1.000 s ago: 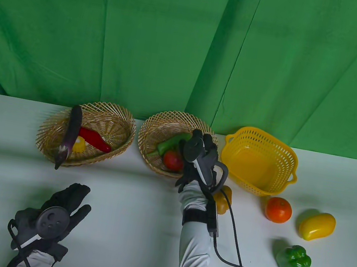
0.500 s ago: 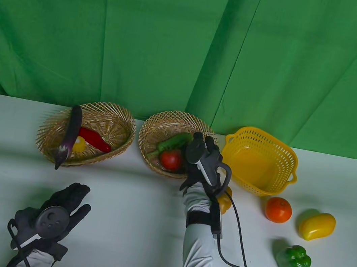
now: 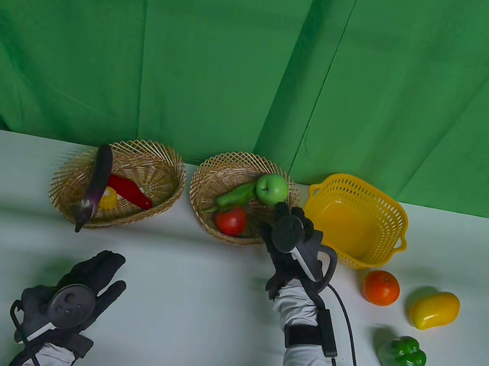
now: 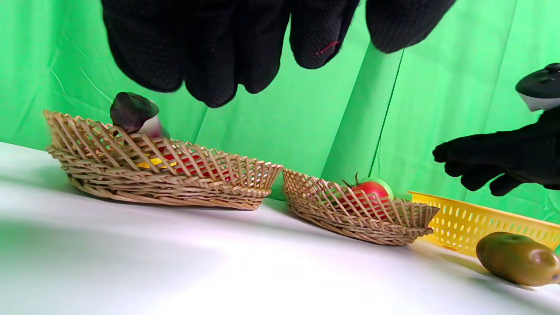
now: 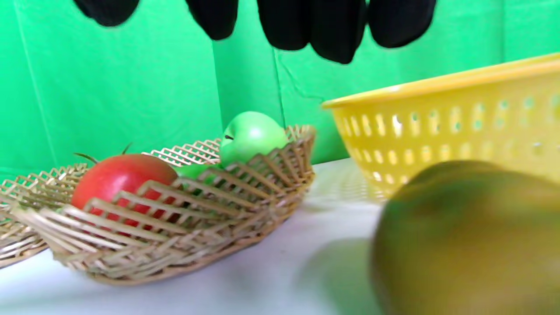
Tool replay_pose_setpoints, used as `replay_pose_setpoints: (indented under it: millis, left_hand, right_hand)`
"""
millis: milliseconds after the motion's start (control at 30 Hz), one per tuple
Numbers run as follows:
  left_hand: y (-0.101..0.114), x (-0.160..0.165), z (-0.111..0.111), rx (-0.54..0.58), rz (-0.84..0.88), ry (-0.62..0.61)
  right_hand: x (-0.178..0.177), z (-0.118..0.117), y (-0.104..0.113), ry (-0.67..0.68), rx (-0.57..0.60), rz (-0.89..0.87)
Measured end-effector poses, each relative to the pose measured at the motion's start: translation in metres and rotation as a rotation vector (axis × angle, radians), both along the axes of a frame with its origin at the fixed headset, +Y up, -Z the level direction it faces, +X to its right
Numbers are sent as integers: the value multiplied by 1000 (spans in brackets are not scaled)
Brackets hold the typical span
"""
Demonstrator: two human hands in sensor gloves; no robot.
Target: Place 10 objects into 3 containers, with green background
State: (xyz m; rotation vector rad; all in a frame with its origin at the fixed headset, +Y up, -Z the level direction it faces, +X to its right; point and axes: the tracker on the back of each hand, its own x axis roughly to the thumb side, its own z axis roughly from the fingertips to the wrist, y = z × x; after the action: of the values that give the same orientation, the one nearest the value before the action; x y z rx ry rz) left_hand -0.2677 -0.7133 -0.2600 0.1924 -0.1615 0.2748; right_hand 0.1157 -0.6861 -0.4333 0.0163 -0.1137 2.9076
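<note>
Hiding under the empty, loose right grip, a brownish fruit shows wrist-side only.

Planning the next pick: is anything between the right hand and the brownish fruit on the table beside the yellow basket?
Nothing visible. The right hand hovers open above the brownish fruit, with only clear air between them.

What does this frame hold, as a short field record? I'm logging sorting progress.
left wicker basket: eggplant, red chili, a yellow item
middle wicker basket: green apple, green chili, tomato
yellow plastic basket: nothing visible inside
on table: orange, yellow mango, green bell pepper, brownish fruit
right hand: holds nothing, beside middle basket
left hand: holds nothing, above the table
</note>
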Motion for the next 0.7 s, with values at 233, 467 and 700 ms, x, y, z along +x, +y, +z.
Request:
replay_pose_setpoints:
  millis: [233,467,700]
  left_hand:
    - [-1,4,0,3,-2,-21]
    - [-1,5,0,7,-3,-32]
    - [-2,6,0,4,-3,-37]
  right_hand:
    - [23,25,-4,-37,-9,2]
    - [41,36,-32,-113,-120,11]
    - [49,33,-61,-182,-219,55]
